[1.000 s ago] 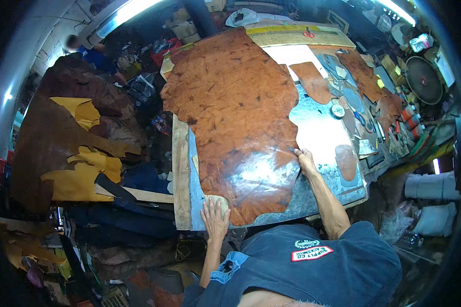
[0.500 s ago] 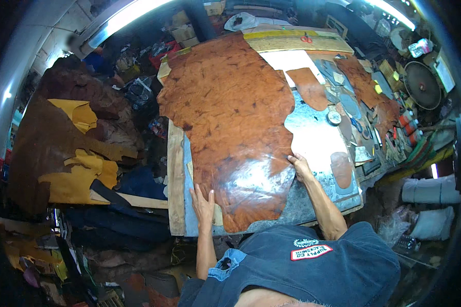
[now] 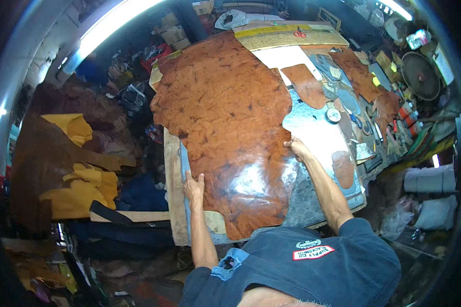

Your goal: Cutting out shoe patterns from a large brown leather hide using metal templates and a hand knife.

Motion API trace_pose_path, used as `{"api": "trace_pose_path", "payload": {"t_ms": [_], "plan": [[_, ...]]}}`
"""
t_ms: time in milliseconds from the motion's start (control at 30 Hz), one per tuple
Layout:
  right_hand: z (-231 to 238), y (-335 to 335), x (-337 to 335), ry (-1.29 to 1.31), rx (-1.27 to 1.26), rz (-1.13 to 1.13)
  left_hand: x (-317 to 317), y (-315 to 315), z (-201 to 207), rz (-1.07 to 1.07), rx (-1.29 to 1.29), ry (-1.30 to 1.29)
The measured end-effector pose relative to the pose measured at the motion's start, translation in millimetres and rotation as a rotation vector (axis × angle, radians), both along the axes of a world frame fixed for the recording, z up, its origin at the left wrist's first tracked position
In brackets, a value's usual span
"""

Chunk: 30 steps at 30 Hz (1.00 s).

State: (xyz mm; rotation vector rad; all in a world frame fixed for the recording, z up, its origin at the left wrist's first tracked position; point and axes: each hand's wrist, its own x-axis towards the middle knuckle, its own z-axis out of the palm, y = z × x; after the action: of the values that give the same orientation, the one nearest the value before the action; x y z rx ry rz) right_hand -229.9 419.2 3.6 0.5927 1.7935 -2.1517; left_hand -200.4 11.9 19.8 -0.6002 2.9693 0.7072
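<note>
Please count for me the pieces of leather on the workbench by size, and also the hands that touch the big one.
Large mottled reddish-brown leather hide: 1
Smaller brown cut leather pieces, as far as can be told, near the hide, at the front right, at the far right: 3
Hands on the hide's edges, left hand and right hand: 2
Total: 6

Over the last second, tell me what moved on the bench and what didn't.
The left hand slid up the near-left edge of the big brown leather hide. The right hand moved up its right edge, farther from the body. Both lie flat on the hide, gripping nothing. The hide, the small leather pieces and the workbench stayed put.
</note>
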Motion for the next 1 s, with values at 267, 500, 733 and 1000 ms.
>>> {"api": "trace_pose_path", "payload": {"t_ms": [267, 500, 733, 1000], "plan": [[29.2, 14.5, -58.9, 0.385, 0.68, -0.261, -47.5, -1.6, -10.6, 0.034, 0.221, 0.045], [40.6, 56.9, -4.7, 0.482, 0.322, -0.441, -47.7, 32.4, -24.1, -0.038, 0.218, 0.067], [18.8, 82.4, 32.7, 0.296, 0.0, -0.428, -63.9, 48.9, -40.5, 0.026, 0.659, 0.196], [-32.2, 116.2, 52.1, 0.182, 0.356, -0.333, -112.2, 62.7, -35.9, 0.418, 1.323, 0.164]]}}
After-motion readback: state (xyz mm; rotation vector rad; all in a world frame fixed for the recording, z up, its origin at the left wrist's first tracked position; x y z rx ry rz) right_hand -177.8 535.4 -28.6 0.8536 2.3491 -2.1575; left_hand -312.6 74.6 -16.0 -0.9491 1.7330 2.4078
